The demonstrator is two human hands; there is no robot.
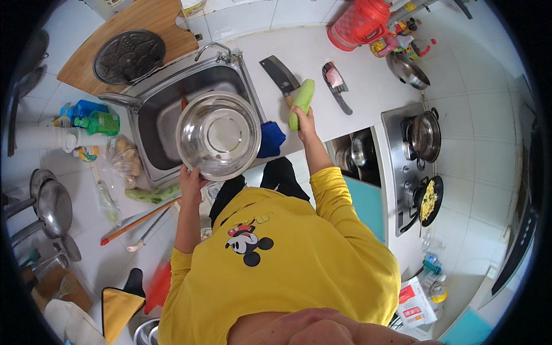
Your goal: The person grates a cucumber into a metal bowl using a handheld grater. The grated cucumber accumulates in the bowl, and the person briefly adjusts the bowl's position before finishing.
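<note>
My left hand (192, 181) grips the near left rim of a wide metal basin (241, 160). The basin is tilted over the sink (150, 150) and the counter's front edge, and no food shows in it. A long pale green gourd (305, 95) is in my right hand (307, 122), held by its near end above the counter. Just beyond it, a cleaver (278, 73) lies with its handle partly behind the gourd. To the right is a dark slotted kitchen tool (339, 95) with a piece of pink meat (333, 77) on it.
A blue cloth (271, 140) lies by the basin. The stove (401, 172) on the right bears a pot (425, 135) and a pan with yellow food (428, 201). A red jug (359, 26) stands far back. Bottles (100, 122) and bagged food (123, 158) sit left of the sink.
</note>
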